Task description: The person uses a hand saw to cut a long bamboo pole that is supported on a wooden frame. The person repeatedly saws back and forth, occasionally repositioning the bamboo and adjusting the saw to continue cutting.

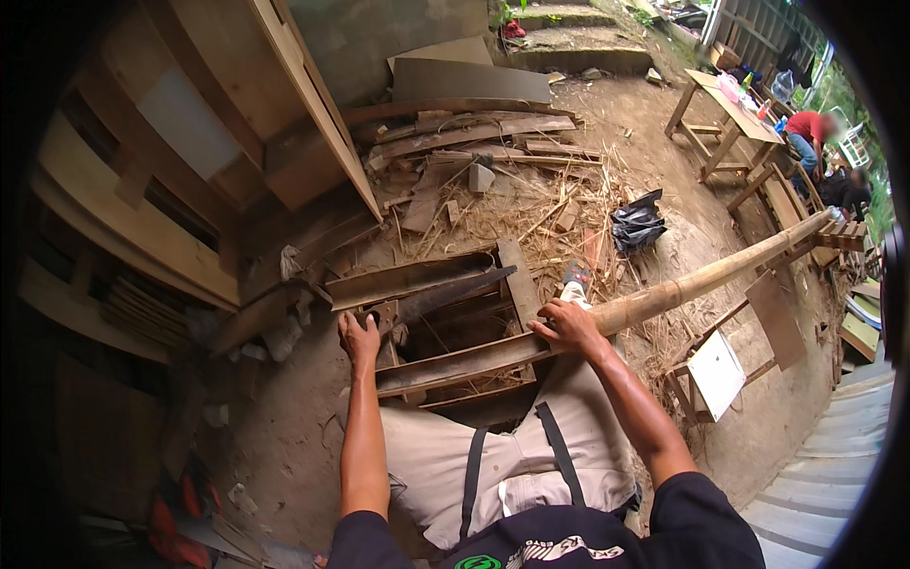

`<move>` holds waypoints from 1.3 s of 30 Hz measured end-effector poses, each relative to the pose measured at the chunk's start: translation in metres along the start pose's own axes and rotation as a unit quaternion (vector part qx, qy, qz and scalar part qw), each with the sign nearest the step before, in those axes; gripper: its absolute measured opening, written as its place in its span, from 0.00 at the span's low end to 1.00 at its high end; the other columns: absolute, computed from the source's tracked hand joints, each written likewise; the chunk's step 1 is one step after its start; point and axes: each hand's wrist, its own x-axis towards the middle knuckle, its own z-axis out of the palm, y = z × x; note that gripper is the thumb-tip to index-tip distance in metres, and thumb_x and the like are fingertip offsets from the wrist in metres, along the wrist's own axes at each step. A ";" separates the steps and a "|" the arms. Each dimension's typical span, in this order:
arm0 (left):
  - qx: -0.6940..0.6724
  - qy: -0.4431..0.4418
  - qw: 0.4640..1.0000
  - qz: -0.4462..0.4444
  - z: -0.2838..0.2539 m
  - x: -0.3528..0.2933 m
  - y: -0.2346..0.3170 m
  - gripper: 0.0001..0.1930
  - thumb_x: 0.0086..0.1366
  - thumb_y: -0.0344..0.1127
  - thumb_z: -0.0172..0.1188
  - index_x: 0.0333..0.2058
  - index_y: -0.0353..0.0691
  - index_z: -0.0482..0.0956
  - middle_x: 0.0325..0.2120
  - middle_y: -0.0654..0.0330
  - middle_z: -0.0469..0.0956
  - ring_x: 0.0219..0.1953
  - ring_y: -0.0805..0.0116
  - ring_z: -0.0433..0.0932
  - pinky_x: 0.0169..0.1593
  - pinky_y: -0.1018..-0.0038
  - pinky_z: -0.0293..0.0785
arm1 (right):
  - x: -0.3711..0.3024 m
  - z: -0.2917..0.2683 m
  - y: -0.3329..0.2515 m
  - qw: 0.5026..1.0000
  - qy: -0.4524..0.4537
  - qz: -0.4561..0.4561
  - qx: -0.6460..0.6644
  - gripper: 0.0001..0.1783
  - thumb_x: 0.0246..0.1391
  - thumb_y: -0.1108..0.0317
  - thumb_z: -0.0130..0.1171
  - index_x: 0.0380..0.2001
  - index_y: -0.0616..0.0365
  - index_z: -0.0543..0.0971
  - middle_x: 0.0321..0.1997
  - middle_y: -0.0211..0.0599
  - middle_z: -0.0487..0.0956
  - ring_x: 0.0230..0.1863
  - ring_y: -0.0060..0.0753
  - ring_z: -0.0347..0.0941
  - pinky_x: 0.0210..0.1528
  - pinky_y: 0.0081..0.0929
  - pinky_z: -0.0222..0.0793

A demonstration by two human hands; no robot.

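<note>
Head view, bamboo pole (711,273): at three o'clock from the centre we see a long, round, smooth stem, straw-yellow with browner patches; its near end lies at our right hand, its far end on a wooden support (844,234).
Right hand (569,327): between three and four o'clock, half open and draped over the pole's near end; we cannot tell how firmly it grips.
Handsaw (460,294): near the centre, a dark, flat, tapering blade, its tip pointing between two and three o'clock.
Left hand (360,339): at eight o'clock, our fingers curled closed around the saw's handle.
Low wooden frame (455,366): at six o'clock, rough, worn planks around a dark opening, with the blade above it.
Scrap boards and shavings: around twelve o'clock we see weathered scrap boards (464,133) and dry, stringy shavings (536,213).
Plastic bag (640,223): between two and three o'clock, black, glossy, crumpled.
Farther out: at two o'clock, a plain wooden table (725,100); at four, ridged grey metal sheeting (825,474).
</note>
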 end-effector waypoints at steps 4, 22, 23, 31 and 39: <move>-0.114 0.056 0.964 0.233 0.017 -0.053 0.055 0.25 0.65 0.43 0.62 0.54 0.32 0.73 0.56 0.43 0.71 0.61 0.43 0.68 0.61 0.54 0.67 | -0.008 -0.019 0.008 0.987 -0.080 -0.130 -0.043 0.33 0.54 0.38 0.62 0.46 0.60 0.78 0.45 0.47 0.77 0.51 0.49 0.74 0.53 0.41 0.68; 0.057 -0.197 0.934 0.292 0.065 -0.175 0.135 0.34 0.65 0.66 0.52 0.47 0.35 0.78 0.43 0.47 0.78 0.50 0.53 0.74 0.55 0.58 0.61 | 0.003 -0.021 0.018 0.960 -0.185 -0.174 -0.115 0.30 0.52 0.41 0.60 0.34 0.62 0.76 0.28 0.50 0.79 0.32 0.56 0.78 0.34 0.47 0.75; 0.056 -0.186 0.934 0.299 0.065 -0.177 0.136 0.33 0.65 0.65 0.52 0.47 0.36 0.78 0.43 0.48 0.78 0.49 0.53 0.74 0.54 0.58 0.61 | 0.005 -0.024 0.015 0.954 -0.217 -0.151 -0.139 0.28 0.52 0.42 0.60 0.32 0.62 0.77 0.27 0.51 0.79 0.31 0.56 0.79 0.33 0.47 0.75; 0.080 -0.191 0.936 0.285 0.065 -0.176 0.137 0.32 0.64 0.64 0.54 0.49 0.38 0.77 0.44 0.50 0.77 0.51 0.54 0.72 0.57 0.60 0.60 | 0.003 -0.024 -0.008 0.951 -0.225 -0.103 -0.184 0.24 0.52 0.49 0.59 0.30 0.63 0.81 0.32 0.52 0.81 0.37 0.51 0.81 0.39 0.45 0.78; 0.071 -0.144 0.936 0.313 0.076 -0.177 0.132 0.29 0.64 0.63 0.55 0.45 0.39 0.79 0.42 0.49 0.78 0.50 0.51 0.74 0.54 0.55 0.62 | -0.006 0.009 -0.004 0.966 -0.189 0.009 -0.175 0.22 0.43 0.54 0.66 0.34 0.64 0.79 0.39 0.52 0.76 0.40 0.54 0.79 0.43 0.46 0.77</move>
